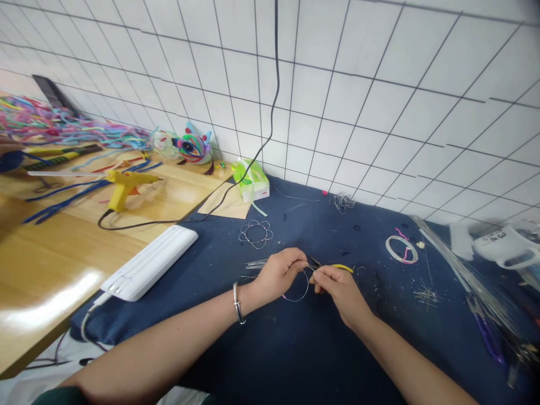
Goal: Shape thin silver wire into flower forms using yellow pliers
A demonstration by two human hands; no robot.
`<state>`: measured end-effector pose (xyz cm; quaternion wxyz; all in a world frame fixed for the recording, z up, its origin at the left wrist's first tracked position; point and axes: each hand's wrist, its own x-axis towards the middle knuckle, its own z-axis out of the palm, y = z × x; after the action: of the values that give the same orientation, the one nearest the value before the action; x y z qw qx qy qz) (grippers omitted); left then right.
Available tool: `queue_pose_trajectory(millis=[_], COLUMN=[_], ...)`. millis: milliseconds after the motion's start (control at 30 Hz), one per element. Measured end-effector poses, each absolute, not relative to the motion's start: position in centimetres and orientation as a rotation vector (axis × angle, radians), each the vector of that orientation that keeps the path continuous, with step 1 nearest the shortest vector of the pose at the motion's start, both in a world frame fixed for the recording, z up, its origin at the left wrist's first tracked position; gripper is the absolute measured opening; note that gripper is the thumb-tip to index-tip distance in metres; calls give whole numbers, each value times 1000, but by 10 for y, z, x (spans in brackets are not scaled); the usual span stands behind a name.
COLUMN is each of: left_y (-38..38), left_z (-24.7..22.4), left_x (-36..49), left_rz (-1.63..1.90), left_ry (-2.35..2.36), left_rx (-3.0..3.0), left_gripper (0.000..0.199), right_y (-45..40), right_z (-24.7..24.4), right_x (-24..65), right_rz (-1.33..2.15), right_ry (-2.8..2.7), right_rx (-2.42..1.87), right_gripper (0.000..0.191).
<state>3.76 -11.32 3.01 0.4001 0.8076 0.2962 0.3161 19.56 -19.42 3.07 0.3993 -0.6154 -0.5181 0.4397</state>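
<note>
Between my two hands hangs a thin wire ring with a small pink mark on its lower left. My left hand pinches the ring near its top. Fingers closed, my right hand grips the wire on the right side, close to the left fingertips. Just behind the hands lie pliers with a yellow handle, partly hidden by the right hand. A bundle of straight wire pieces lies beside my left hand. Farther back rests a flower-shaped wire frame.
A white power bank lies at left, near a yellow glue gun on the wooden table. At right are a tape-like ring, long wires and purple-handled pliers. A tissue pack stands by the tiled wall.
</note>
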Motion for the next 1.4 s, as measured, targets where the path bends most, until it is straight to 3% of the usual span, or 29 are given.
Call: queue_pose_trajectory(millis=[100,200,333,400,833,1400], left_y=[-113,-110,-107,-109,-111,-113], left_z=[28,25,24,25,19,16], left_x=[38,39,39,40,41,41], left_rz=[857,923,980,976,864,665], left_ry=[787,914,1003,993,928,793], left_rx=[1982,1830,1668,1620,1381,1216], left_gripper=[15,17,19,20,20,20], right_y=[-195,-198,-202,-203,-202,-197], right_z=[31,31,29,27,25,22], right_x=[189,183,173,169,176,201], right_rz=[1108,830,531,468,400,565], right_ry=[-1240,-1330,-1586,-1673,-1773,-1857], right_rx=[-1542,-1663,-1800,-1827,-1729,-1587], right_gripper=[30,32,74,79,57,56])
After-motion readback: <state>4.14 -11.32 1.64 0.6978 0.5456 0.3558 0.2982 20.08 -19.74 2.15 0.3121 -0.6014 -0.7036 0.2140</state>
